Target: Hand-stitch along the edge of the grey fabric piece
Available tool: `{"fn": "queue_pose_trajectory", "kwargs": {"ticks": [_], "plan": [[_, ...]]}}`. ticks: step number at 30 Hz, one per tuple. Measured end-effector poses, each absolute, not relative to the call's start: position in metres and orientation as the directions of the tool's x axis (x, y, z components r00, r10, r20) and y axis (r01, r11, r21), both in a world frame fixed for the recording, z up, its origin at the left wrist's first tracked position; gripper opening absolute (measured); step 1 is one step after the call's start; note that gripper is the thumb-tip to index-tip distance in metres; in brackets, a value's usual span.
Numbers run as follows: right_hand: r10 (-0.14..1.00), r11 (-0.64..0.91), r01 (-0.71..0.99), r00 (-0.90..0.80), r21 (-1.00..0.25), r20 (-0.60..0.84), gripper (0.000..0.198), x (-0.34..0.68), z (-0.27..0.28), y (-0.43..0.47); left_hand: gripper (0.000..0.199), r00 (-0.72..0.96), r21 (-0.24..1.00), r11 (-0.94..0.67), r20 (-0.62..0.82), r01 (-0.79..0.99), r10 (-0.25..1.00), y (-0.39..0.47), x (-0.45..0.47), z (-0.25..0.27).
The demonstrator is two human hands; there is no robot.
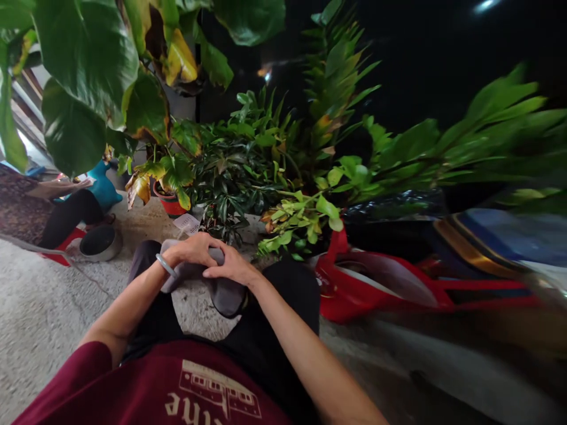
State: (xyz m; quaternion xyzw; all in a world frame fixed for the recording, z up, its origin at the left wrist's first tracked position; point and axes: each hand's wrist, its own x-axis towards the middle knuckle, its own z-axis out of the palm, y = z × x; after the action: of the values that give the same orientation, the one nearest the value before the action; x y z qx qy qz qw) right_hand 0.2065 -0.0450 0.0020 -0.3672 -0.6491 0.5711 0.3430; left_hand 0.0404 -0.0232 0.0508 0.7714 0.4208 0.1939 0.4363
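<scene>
My left hand (195, 249), with a pale bangle at the wrist, is curled over a soft-looking grey item (170, 284) between my knees. Beside it, my right hand (233, 267) closes on the same grey bundle, thumb pointing left and fingertips close to the left hand. Below the right hand a darker grey part with a rounded black end (228, 298) hangs or rests; I cannot tell whether it is a shoe or cloth. Fingers cover much of the bundle. A pale printed paper (186, 224) lies just beyond the left hand.
Potted plants (230, 153) line the far side, one in a red pot (170, 203). An open red bag (376, 283) stands by my right knee. On the left are a dark-lined bowl (100, 243) and another person's arm (57, 189) near a teal object (101, 183).
</scene>
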Motion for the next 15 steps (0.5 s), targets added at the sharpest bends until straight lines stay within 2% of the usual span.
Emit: {"fn": "queue_pose_trajectory", "kwargs": {"ticks": [3,6,9,11,13,15], "plan": [[0.878,-0.168,-0.103,-0.469,-0.980,-0.101,0.054,0.203,-0.013,-0.055,0.022,0.624,0.852,-0.270,-0.081,0.448,0.777,-0.020,0.049,0.060],[0.885,-0.280,-0.177,-0.429,-0.943,-0.182,0.036,0.208,-0.012,-0.068,0.016,0.417,0.912,-0.256,0.107,0.320,0.903,-0.023,0.048,0.058],[0.953,-0.251,-0.343,-0.251,-0.905,-0.169,0.039,0.228,0.006,-0.072,0.016,-0.014,0.936,-0.303,0.310,0.177,0.951,-0.023,0.029,0.056],[0.990,-0.143,-0.471,-0.076,-0.870,-0.121,0.040,0.247,0.025,-0.067,0.019,-0.227,0.953,-0.295,0.304,0.074,0.925,-0.018,0.013,0.055],[0.998,-0.034,-0.517,0.035,-0.855,-0.061,0.039,0.261,0.046,-0.055,0.024,-0.266,0.974,-0.227,0.221,0.010,0.938,-0.013,0.004,0.053],[0.999,-0.007,-0.499,0.036,-0.866,-0.028,0.039,0.264,0.060,-0.044,0.031,-0.160,0.994,-0.102,0.095,-0.034,0.983,-0.009,0.005,0.048]]}}
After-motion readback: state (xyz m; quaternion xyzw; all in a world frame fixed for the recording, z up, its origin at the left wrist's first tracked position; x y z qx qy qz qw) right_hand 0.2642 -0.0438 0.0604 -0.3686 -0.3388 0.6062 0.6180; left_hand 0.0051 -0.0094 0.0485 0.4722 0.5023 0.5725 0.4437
